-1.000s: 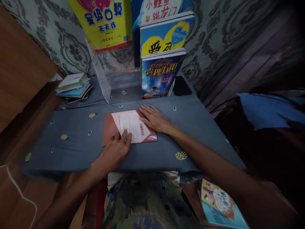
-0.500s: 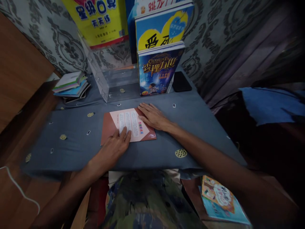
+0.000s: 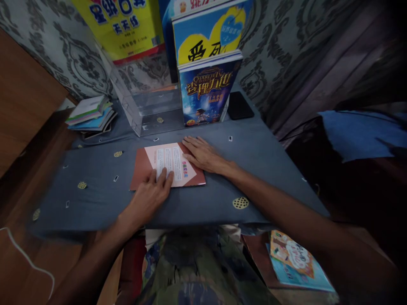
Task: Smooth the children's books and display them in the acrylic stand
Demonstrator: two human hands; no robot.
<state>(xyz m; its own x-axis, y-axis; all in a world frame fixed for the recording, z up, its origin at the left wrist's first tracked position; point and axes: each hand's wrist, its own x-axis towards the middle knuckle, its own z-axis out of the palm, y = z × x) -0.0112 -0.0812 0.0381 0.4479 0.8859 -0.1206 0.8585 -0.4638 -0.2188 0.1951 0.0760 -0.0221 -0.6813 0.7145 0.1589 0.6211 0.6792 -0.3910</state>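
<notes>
A thin book (image 3: pixel 149 159) with a brown and pink cover lies closed and flat on the cloth-covered table (image 3: pixel 203 207), its printed text turned sideways. My left hand (image 3: pixel 155 189) rests on its near edge, fingers stretched out over the pink part. My right hand (image 3: pixel 203 156) lies flat across its far right corner, fingers extended and partly past the edge. Neither hand grips the book; both press on it from above. The hands cover parts of the cover.
Behind the book stands a clear acrylic rack (image 3: pixel 136 120) holding upright books, a dark blue one (image 3: pixel 208 91) in front. A small stack of books (image 3: pixel 92 114) lies at the back left. A black phone-like slab (image 3: pixel 240 106) lies right of the rack. More books (image 3: pixel 294 258) sit below, right.
The whole view has shifted slightly. Both hands stay on the book with almost the same spread of fingers; the book has hardly moved relative to the table.
</notes>
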